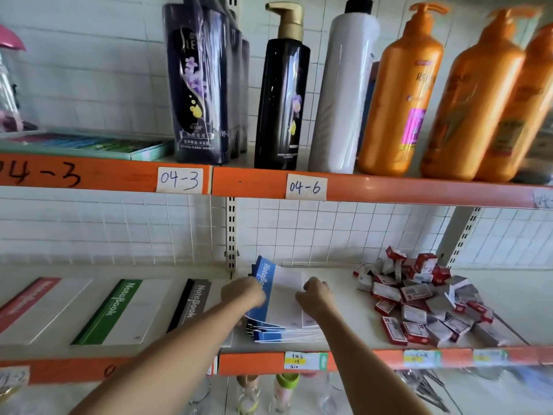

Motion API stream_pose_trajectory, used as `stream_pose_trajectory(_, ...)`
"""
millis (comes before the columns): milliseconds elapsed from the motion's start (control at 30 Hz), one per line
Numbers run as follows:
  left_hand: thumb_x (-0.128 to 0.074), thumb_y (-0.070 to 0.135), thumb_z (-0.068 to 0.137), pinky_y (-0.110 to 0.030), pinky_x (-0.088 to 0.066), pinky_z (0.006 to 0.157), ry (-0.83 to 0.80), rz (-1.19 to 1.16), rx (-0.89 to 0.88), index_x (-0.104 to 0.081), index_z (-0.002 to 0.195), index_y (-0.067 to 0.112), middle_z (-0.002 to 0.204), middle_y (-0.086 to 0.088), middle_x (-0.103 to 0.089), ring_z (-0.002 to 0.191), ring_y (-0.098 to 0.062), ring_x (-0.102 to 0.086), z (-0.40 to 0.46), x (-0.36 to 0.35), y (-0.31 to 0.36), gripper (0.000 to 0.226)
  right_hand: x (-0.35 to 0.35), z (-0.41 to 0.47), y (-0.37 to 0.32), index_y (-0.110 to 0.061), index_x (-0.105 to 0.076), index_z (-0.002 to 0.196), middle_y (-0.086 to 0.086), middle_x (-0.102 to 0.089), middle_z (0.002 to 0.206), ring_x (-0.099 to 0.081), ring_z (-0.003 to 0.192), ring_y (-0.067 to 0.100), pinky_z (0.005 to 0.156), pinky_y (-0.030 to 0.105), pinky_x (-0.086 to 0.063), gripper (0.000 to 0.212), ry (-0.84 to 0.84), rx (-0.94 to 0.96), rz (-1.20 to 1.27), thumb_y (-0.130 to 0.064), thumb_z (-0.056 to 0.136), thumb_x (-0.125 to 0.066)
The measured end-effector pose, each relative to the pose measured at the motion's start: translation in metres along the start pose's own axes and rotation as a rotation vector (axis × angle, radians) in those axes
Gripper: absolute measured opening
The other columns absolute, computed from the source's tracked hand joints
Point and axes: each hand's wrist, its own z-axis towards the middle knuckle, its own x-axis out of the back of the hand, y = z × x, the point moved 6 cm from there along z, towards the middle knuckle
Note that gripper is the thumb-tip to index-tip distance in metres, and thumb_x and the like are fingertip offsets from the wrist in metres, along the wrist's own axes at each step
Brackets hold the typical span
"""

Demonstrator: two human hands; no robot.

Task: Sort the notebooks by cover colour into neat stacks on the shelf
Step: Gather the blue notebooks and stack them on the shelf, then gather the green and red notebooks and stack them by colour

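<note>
White wire-grid backing stands behind a flat shelf with an orange front strip. Blue notebooks, thin and glossy, lie fanned at centre. Left hand rests curled on their spine edge at 9 o'clock; right hand is curled on the covers at 3 o'clock. Fingers are hidden, so grip cannot be told. Red, green and black notebooks lie at 9 o'clock; small boxes are heaped at 3 o'clock.

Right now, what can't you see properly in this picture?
Head view only:
- The fingers of the left hand and right hand: the knuckles hide them, so the grip on the blue notebooks is unclear.
- Black notebook: the left forearm covers its right side.
- Red boxes: print too small.
- Price tag: blurred.
</note>
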Motion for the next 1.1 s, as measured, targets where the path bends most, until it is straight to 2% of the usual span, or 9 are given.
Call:
stream_pose_trajectory(33, -0.046, 0.032, 0.096, -0.029, -0.058, 0.067, -0.011, 0.044, -0.002, -0.06, 0.12, 0.013, 0.098, -0.007, -0.069, 0.075, -0.025, -0.072, 0.002, -0.006, 0.001, 0.033, 0.0, 0.0, 0.0, -0.013, -0.059, 0.12, 0.015, -0.055, 0.123, -0.055, 0.112, 0.032, 0.094, 0.032, -0.045, 0.036, -0.007, 0.012, -0.005, -0.024, 0.085, -0.059)
stream_pose_trajectory(200, -0.037, 0.052, 0.097, -0.029, -0.047, 0.075, 0.088, 0.197, -0.093, -0.065, 0.116, 0.018, 0.107, -0.005, -0.068, 0.094, -0.022, -0.065, 0.002, -0.014, 0.008, 0.048, -0.003, -0.006, -0.005, -0.016, -0.056, 0.124, 0.012, -0.053, 0.125, -0.049, 0.115, 0.028, 0.098, 0.036, -0.046, 0.042, -0.023, 0.07, -0.087, -0.02, 0.083, -0.065)
stream_pose_trajectory(333, -0.038, 0.062, 0.094, -0.031, -0.048, 0.071, 0.174, 0.138, -0.15, -0.062, 0.111, 0.02, 0.1, -0.002, -0.066, 0.085, -0.022, -0.063, -0.001, -0.011, -0.001, 0.051, -0.008, -0.015, -0.016, -0.016, -0.054, 0.126, 0.01, -0.052, 0.127, -0.046, 0.117, 0.027, 0.099, 0.037, -0.043, 0.044, 0.002, 0.16, -0.15, -0.022, 0.083, -0.063)
stream_pose_trajectory(400, -0.046, 0.057, 0.095, -0.034, -0.051, 0.074, 0.211, 0.039, -0.198, -0.055, 0.119, 0.02, 0.107, -0.003, -0.064, 0.09, -0.023, -0.064, -0.005, -0.007, -0.008, 0.045, -0.012, -0.02, -0.025, -0.016, -0.053, 0.127, 0.01, -0.051, 0.13, -0.045, 0.118, 0.027, 0.1, 0.036, -0.042, 0.046, 0.013, 0.214, -0.166, -0.027, 0.084, -0.064)
stream_pose_trajectory(433, -0.05, 0.049, 0.097, -0.036, -0.051, 0.08, 0.205, -0.013, -0.222, -0.05, 0.127, 0.019, 0.119, -0.005, -0.06, 0.101, -0.026, -0.062, -0.006, -0.006, -0.013, 0.043, -0.014, -0.022, -0.03, -0.017, -0.052, 0.129, 0.009, -0.05, 0.131, -0.044, 0.119, 0.026, 0.1, 0.036, -0.041, 0.048, 0.018, 0.24, -0.171, -0.03, 0.085, -0.065)
stream_pose_trajectory(500, -0.056, 0.029, 0.098, -0.041, -0.046, 0.099, 0.186, -0.093, -0.251, -0.04, 0.143, 0.015, 0.144, -0.01, -0.046, 0.127, -0.029, -0.049, -0.002, -0.002, -0.028, 0.049, -0.02, -0.026, -0.044, -0.017, -0.049, 0.134, 0.008, -0.048, 0.135, -0.044, 0.122, 0.026, 0.102, 0.036, -0.038, 0.053, 0.016, 0.286, -0.172, -0.035, 0.086, -0.066)
stream_pose_trajectory(567, -0.057, 0.026, 0.098, -0.041, -0.042, 0.106, 0.194, -0.11, -0.249, -0.035, 0.148, 0.017, 0.151, -0.011, -0.038, 0.136, -0.029, -0.039, 0.002, 0.007, -0.048, 0.055, -0.027, -0.031, -0.06, -0.016, -0.046, 0.138, 0.007, -0.046, 0.138, -0.043, 0.124, 0.027, 0.104, 0.036, -0.036, 0.057, -0.001, 0.329, -0.161, -0.036, 0.088, -0.064)
stream_pose_trajectory(733, -0.056, 0.047, 0.094, -0.039, -0.048, 0.096, 0.332, 0.014, -0.23, -0.037, 0.144, 0.024, 0.136, -0.002, -0.054, 0.122, -0.023, -0.05, -0.009, 0.033, -0.109, 0.059, -0.058, -0.048, -0.104, -0.015, -0.042, 0.141, 0.009, -0.044, 0.143, -0.041, 0.129, 0.029, 0.107, 0.036, -0.035, 0.066, -0.07, 0.415, -0.158, -0.04, 0.085, -0.066)
stream_pose_trajectory(1100, -0.051, 0.058, 0.091, -0.039, -0.045, 0.098, 0.302, 0.081, -0.193, -0.04, 0.143, 0.024, 0.138, -0.005, -0.055, 0.123, -0.029, -0.05, -0.033, 0.072, -0.29, 0.063, -0.172, -0.133, -0.228, -0.017, -0.039, 0.146, 0.008, -0.042, 0.147, -0.04, 0.134, 0.029, 0.109, 0.04, -0.036, 0.075, -0.159, 0.527, -0.169, -0.046, 0.083, -0.067)
